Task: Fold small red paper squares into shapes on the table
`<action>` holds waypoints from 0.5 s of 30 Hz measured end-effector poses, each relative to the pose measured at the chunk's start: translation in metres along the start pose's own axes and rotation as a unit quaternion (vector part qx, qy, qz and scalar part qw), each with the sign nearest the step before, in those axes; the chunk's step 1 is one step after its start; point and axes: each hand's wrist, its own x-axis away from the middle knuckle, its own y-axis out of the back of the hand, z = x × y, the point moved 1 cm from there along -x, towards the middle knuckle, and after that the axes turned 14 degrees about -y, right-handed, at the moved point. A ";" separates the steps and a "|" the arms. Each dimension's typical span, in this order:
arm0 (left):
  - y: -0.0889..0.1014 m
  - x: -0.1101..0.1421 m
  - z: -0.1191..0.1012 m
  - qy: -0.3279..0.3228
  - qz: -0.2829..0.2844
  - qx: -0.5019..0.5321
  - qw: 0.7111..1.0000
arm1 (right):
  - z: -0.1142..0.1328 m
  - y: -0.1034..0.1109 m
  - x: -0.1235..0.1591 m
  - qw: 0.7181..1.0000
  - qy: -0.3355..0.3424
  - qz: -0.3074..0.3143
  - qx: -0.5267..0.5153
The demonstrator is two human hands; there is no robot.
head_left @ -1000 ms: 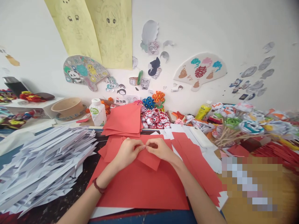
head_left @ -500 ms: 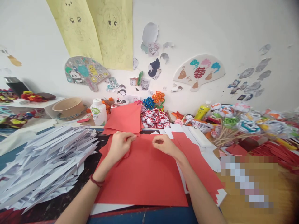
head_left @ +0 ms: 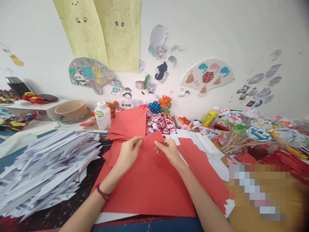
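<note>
A large sheet of red paper (head_left: pixel 147 190) lies in front of me, over white paper that shows along its near edge. Between my hands, red paper rises at its far side; whether this is the large sheet's own edge or a separate piece I cannot tell. My left hand (head_left: pixel 130 151) pinches that paper at its left, thumb against fingers. At its right, my right hand (head_left: pixel 169 151) holds it between thumb and fingers, some of them partly below the edge. Just beyond the left hand sits a stack of smaller red sheets (head_left: pixel 127 122).
A heap of folded white paper strips (head_left: pixel 48 167) covers the left. More red sheets (head_left: pixel 205 174) lie to the right beside a white case (head_left: pixel 207 144). Behind stand a white bottle (head_left: pixel 102 116), red-and-white paper pieces (head_left: pixel 161 123) and paper flowers on sticks (head_left: pixel 241 129).
The far edge of the red paper has come up between my hands. My right hand has closed on it, and my left hand has shifted slightly right.
</note>
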 end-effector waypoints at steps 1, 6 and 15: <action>0.000 0.001 -0.003 -0.039 -0.002 -0.067 0.997 | -0.002 0.001 -0.001 1.000 -0.009 -0.005 0.002; -0.009 0.006 -0.014 -0.184 0.061 -0.205 0.959 | -0.001 0.000 0.001 0.999 -0.014 0.009 0.027; -0.011 0.008 -0.026 -0.082 0.125 0.074 0.986 | 0.008 0.003 0.005 0.995 0.035 0.076 0.049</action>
